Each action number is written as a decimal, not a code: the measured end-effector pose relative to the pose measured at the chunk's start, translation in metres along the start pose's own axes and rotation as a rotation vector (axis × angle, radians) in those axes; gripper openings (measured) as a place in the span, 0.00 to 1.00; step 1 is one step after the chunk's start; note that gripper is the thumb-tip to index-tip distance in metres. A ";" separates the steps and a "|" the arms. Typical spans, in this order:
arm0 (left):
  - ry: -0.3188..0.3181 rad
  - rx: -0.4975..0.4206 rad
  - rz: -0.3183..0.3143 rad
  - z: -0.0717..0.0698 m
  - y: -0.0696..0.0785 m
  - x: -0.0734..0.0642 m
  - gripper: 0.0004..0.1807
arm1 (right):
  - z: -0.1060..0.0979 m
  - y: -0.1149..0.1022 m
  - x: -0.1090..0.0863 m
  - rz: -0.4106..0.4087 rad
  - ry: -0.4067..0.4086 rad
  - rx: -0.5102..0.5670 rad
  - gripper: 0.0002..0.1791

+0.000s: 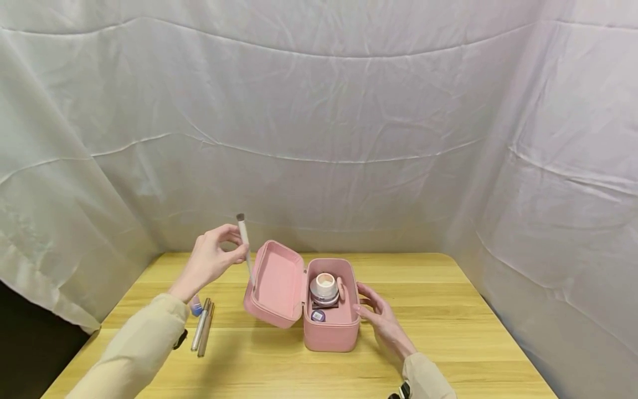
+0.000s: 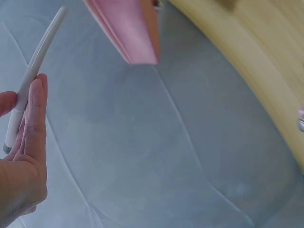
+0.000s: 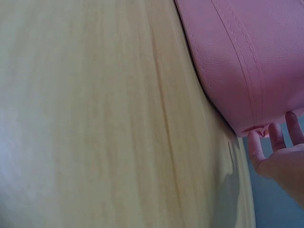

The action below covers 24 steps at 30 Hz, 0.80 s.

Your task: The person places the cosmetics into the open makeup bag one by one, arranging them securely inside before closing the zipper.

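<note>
Between thumb and fingertips, my left hand [image 1: 214, 255] pinches a makeup brush [image 1: 244, 233], its dark bristles up and its pale handle slanting down. The handle's lower end overlaps the lid [image 1: 281, 280] of a pink cosmetic case [image 1: 331, 337] in the head view. The case stands unzipped, lid folded out to the left. Inside are a round jar [image 1: 325, 288], a small purple-rimmed pot [image 1: 318, 315], a pink oblong piece [image 1: 341, 288] and a dark flat item under the jar. My right hand [image 1: 384, 321] rests its fingertips against the case's right side.
Two slim tubes [image 1: 201, 330] lie side by side on the wooden table [image 1: 423, 354], left of the case. A small blue-and-pink item [image 1: 196, 306] is behind them, partly hidden by the left sleeve. Pale curtains [image 1: 329, 138] hang around the table's back and sides.
</note>
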State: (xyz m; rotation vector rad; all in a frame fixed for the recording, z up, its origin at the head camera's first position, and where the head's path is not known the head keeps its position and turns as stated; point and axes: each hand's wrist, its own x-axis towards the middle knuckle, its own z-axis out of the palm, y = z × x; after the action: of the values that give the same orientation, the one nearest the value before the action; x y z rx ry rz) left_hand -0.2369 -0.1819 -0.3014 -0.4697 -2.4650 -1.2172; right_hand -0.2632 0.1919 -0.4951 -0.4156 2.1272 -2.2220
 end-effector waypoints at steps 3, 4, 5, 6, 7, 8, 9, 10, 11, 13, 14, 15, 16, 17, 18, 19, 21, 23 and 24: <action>-0.036 -0.059 0.022 0.011 0.006 0.007 0.15 | -0.001 0.000 0.000 -0.004 -0.008 -0.005 0.36; -0.052 -0.073 0.025 0.014 0.009 0.009 0.14 | -0.001 0.000 0.000 0.002 -0.007 -0.001 0.36; -0.070 -0.082 0.024 0.018 0.011 0.010 0.14 | -0.001 -0.001 0.000 0.006 -0.006 0.003 0.36; -0.091 -0.095 0.021 0.022 0.013 0.012 0.14 | -0.001 -0.001 0.000 0.007 -0.007 0.004 0.36; -0.114 -0.111 0.019 0.025 0.015 0.014 0.13 | 0.000 -0.001 0.000 0.013 -0.005 0.006 0.36; -0.136 -0.127 0.017 0.029 0.017 0.016 0.13 | 0.000 -0.001 0.000 0.018 -0.004 0.008 0.37; -0.158 -0.149 0.009 0.033 0.019 0.017 0.13 | 0.000 -0.001 0.000 0.021 -0.002 0.012 0.37; -0.180 -0.166 0.003 0.036 0.020 0.018 0.13 | 0.000 -0.001 -0.001 0.023 0.001 0.013 0.37; -0.196 -0.175 -0.001 0.040 0.021 0.020 0.14 | 0.001 -0.001 -0.001 0.019 -0.001 0.011 0.37; -0.225 -0.189 -0.002 0.047 0.024 0.022 0.13 | 0.001 -0.002 -0.001 0.015 -0.002 0.008 0.37; -0.236 -0.192 -0.002 0.051 0.025 0.024 0.13 | 0.001 -0.002 -0.001 0.012 -0.002 0.007 0.37; -0.248 -0.196 0.000 0.055 0.026 0.024 0.13 | 0.000 -0.002 -0.001 0.010 0.000 0.004 0.37; -0.258 -0.197 0.005 0.059 0.028 0.025 0.12 | 0.000 -0.001 -0.001 0.005 0.000 -0.001 0.37; -0.267 -0.195 0.013 0.064 0.029 0.026 0.11 | -0.001 -0.001 0.000 0.002 0.002 -0.005 0.37; -0.278 -0.196 0.018 0.068 0.029 0.026 0.11 | -0.001 -0.001 0.000 -0.001 0.000 -0.007 0.36; -0.282 -0.184 0.024 0.072 0.030 0.027 0.10 | -0.001 -0.001 0.000 -0.001 -0.004 -0.008 0.36; -0.302 -0.179 0.044 0.081 0.030 0.026 0.09 | -0.001 -0.001 0.001 -0.001 -0.013 -0.006 0.36; -0.322 -0.171 0.059 0.090 0.029 0.025 0.08 | -0.001 -0.001 0.001 0.006 -0.024 0.000 0.36; -0.333 -0.166 0.067 0.095 0.028 0.025 0.08 | -0.001 -0.001 0.001 0.010 -0.030 0.002 0.36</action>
State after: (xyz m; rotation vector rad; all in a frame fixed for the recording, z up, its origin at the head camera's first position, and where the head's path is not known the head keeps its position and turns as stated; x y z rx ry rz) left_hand -0.2618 -0.0862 -0.3249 -0.8551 -2.5997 -1.4213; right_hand -0.2642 0.1931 -0.4936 -0.4340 2.1070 -2.1982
